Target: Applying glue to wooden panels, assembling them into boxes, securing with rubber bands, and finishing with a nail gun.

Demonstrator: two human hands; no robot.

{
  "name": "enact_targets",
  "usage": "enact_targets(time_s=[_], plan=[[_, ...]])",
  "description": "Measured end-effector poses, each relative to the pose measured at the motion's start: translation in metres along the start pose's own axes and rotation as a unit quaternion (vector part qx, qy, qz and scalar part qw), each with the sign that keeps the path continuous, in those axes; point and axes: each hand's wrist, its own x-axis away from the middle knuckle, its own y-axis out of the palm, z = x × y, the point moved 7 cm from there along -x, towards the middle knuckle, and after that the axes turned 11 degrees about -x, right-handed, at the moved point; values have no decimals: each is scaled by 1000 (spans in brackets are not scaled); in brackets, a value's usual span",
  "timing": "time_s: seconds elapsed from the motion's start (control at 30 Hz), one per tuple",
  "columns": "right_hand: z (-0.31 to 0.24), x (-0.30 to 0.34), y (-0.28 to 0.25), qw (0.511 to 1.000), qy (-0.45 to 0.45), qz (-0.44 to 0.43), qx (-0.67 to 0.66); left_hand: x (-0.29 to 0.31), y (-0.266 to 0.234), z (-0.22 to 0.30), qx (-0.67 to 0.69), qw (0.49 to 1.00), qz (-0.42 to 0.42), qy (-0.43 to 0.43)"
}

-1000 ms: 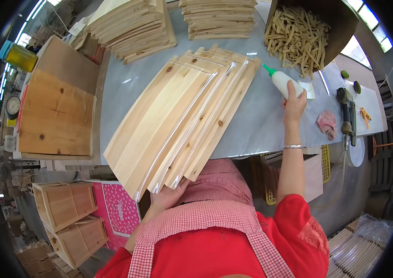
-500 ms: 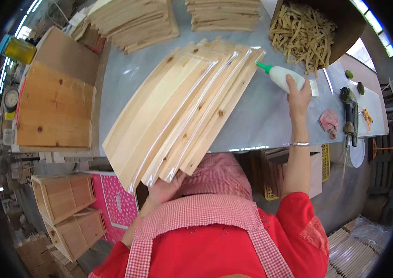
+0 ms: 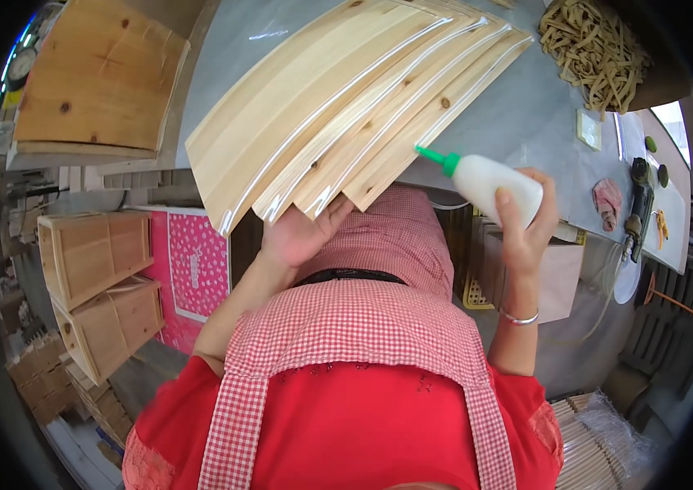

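Several long pale wooden boards (image 3: 281, 106) lie fanned out and overlapping on the table, their near ends sticking out over its front edge. Shiny glue lines run along the exposed long edges of the boards. My left hand (image 3: 301, 237) is under those near ends, palm up, with its fingers partly hidden beneath the wood as it holds them. In my right hand (image 3: 530, 216) is a white squeeze bottle (image 3: 497, 188) with a green nozzle. The nozzle points left, its tip close to the edge of the rightmost board.
A grey table (image 3: 477, 114) bears a box of wood strips (image 3: 595, 53), a pink cloth (image 3: 607, 204) and a dark power tool (image 3: 639, 196) on the right. Wooden panels (image 3: 101, 73) stand at left. Wooden boxes (image 3: 97, 253) and a pink carton (image 3: 198, 265) are below.
The bottle has come down along the rightmost board toward me, and a glue line now shows on that board's edge. My left hand stays at the near ends. The view has shifted.
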Motion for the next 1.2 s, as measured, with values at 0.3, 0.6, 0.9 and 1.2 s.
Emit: enact_targets(time_s=[0.3, 0.6, 0.9, 1.2], plan=[[-25, 27, 26, 1000, -22, -21, -3, 2, 9, 0, 10, 999, -30, 8], [-19, 52, 51, 993, 42, -96, -56, 1, -1, -3, 48, 991, -127, -15], [51, 16, -96, 960, -40, 275, -25, -11, -39, -14, -64, 993, 94, 28], [123, -41, -214, 868, -36, 358, 342, -15, -44, -23, 7, 999, 49, 1]])
